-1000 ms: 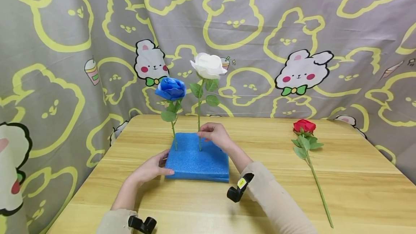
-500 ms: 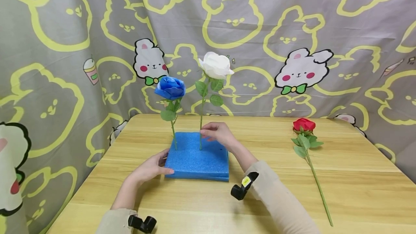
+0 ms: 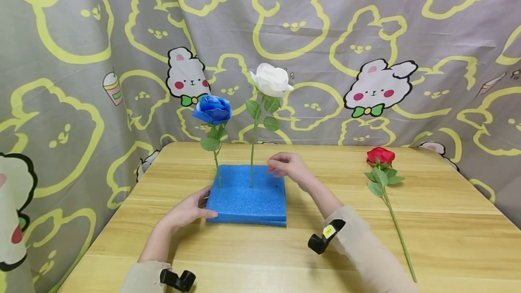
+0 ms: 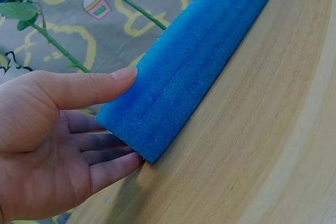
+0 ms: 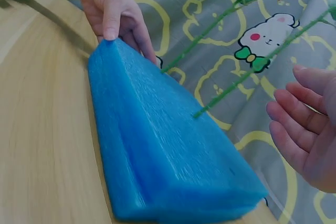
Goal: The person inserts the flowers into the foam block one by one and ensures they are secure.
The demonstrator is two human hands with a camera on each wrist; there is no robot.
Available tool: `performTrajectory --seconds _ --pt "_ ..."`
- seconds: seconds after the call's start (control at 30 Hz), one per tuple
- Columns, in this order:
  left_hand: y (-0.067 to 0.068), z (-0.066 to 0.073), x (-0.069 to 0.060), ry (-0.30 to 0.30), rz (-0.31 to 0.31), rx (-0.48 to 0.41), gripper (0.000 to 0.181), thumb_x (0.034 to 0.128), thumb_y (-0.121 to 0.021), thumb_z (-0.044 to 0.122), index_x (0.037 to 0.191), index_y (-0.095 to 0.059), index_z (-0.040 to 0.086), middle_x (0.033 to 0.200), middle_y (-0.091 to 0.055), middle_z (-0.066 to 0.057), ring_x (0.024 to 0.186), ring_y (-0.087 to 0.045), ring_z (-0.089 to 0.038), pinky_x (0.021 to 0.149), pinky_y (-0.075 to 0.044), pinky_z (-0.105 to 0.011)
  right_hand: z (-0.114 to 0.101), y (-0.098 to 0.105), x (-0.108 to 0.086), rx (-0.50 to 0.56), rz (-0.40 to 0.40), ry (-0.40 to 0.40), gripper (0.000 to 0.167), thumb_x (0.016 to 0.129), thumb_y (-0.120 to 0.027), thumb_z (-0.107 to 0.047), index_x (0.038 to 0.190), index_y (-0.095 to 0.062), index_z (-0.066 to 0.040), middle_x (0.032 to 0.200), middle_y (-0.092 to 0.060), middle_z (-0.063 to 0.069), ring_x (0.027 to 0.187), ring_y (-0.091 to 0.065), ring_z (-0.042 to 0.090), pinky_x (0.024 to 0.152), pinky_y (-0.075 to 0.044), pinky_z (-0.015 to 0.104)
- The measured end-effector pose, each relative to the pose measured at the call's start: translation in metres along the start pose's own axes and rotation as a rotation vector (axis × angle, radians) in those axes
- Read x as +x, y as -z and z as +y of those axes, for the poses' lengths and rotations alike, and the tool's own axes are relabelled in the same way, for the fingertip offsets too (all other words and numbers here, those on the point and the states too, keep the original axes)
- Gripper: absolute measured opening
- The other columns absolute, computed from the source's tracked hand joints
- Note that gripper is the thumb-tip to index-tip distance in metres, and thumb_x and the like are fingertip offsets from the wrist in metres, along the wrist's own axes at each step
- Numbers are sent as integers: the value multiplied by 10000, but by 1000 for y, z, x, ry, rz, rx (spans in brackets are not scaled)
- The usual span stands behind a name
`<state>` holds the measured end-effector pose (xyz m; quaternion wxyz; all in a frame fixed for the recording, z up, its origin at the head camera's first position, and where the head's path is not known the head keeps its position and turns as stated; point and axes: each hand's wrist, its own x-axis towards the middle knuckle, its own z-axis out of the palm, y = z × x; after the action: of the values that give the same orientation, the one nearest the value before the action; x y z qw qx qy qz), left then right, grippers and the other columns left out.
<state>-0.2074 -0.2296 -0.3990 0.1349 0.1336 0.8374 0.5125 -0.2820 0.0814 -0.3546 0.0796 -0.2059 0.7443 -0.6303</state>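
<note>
A blue foam block (image 3: 248, 205) lies on the table with two artificial roses upright in it. The blue rose (image 3: 212, 110) stands at the left, and the taller white rose (image 3: 272, 80) leans slightly right near the middle. My left hand (image 3: 189, 209) holds the block's front left corner; in the left wrist view its thumb (image 4: 100, 86) presses the upper edge while the fingers lie along the side. My right hand (image 3: 291, 168), holding nothing, hovers over the block's back right part, apart from the white rose's stem. Its fingers (image 5: 296, 124) are loosely bent in the right wrist view.
A red rose (image 3: 381, 156) lies on the wooden table (image 3: 333, 180) at the right, its stem pointing toward the front. A small dark hole (image 3: 277, 186) shows in the foam's right part. A patterned curtain (image 3: 309, 26) hangs behind the table.
The right hand has let go of the white rose's stem and moved right. The white rose leaned a little to the right between the first two frames. The left hand stays on the foam block.
</note>
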Motion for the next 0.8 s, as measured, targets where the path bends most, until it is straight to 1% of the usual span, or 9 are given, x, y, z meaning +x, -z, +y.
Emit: performTrajectory --seconds 0.1,0.27,0.4,0.63,0.8 --pt "0 0 0 -5 -2 0 906 805 -721 171 1438 -130 -95 1469 -167 -302 1310 -232 -473 1063 -219 -534 -1 10 -8 -17 19 4 313 913 -577 -144 1067 -588 128 884 -672 129 798 -648 167 764 -538 421" --pt "1 0 0 -14 -10 0 903 808 -719 174 1438 -130 -95 1469 -173 -300 1311 -233 -472 1061 -226 -533 -1 29 -23 -45 46 -10 299 919 -570 -154 1053 -586 113 879 -665 128 794 -644 172 730 -546 355" --pt "1 -1 0 -16 -14 -2 897 810 -718 175 1438 -136 -95 1467 -189 -298 1311 -239 -468 1059 -232 -532 0 46 -38 -55 75 -23 304 916 -581 -166 1064 -575 99 868 -657 96 801 -645 168 716 -542 302" --pt "1 0 1 -20 -20 -14 893 816 -711 170 1443 -129 -86 1472 -177 -295 1315 -230 -468 1057 -238 -531 0 77 -64 -44 148 -46 383 921 -585 -190 1131 -520 123 879 -651 46 800 -645 130 722 -536 279" --pt "1 0 0 -25 -20 -18 889 818 -710 165 1442 -130 -88 1469 -177 -302 1313 -232 -472 1053 -245 -535 -2 98 -85 -66 187 -66 411 926 -580 -215 1144 -497 122 904 -648 52 820 -643 127 735 -531 275"
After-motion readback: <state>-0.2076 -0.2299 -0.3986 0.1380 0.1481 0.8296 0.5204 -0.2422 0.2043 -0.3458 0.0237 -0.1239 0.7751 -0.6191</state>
